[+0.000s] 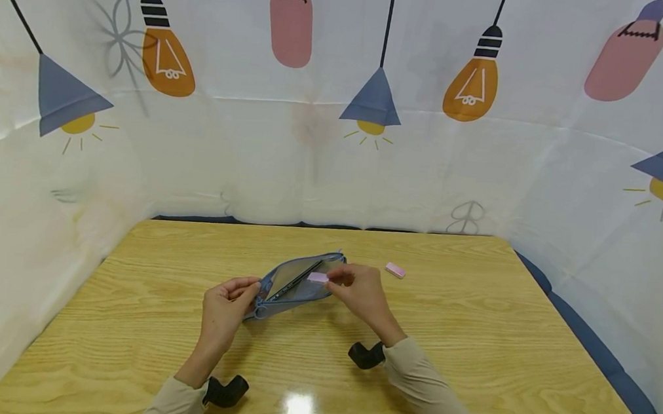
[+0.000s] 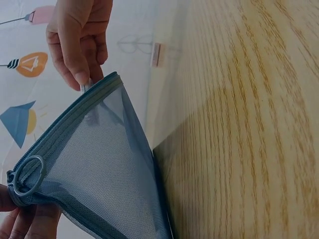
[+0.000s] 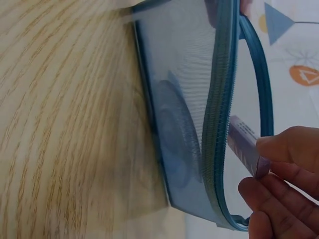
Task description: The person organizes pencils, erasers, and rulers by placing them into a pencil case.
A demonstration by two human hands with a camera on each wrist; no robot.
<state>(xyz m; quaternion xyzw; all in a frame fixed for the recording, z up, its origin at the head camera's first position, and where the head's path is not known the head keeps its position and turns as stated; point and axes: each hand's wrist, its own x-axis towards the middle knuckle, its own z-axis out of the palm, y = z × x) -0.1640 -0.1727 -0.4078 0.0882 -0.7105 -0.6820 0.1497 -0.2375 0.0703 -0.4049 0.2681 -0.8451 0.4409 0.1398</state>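
A blue mesh zip pouch [image 1: 293, 303] stands unzipped on the table, its mouth spread wide. My left hand [image 1: 226, 309] pinches the near left corner of the pouch, next to the round zip-pull ring [image 2: 30, 175]. Between the thumb and fingers of my right hand [image 1: 362, 294] is a small pink eraser [image 3: 245, 144] with printing on its side, held at the pouch's mouth. The eraser overlaps the opening in the head view. A dark pen [image 1: 295, 281] lies slantwise inside the pouch. In the right wrist view a rounded shape shows dimly through the mesh.
A second pink eraser [image 1: 395, 270] lies on the wooden table [image 1: 473, 351], beyond and right of my right hand. White curtains [image 1: 311, 166] printed with lamps and bulbs enclose the table at the back and sides. A black camera piece [image 1: 226, 392] juts from each wrist.
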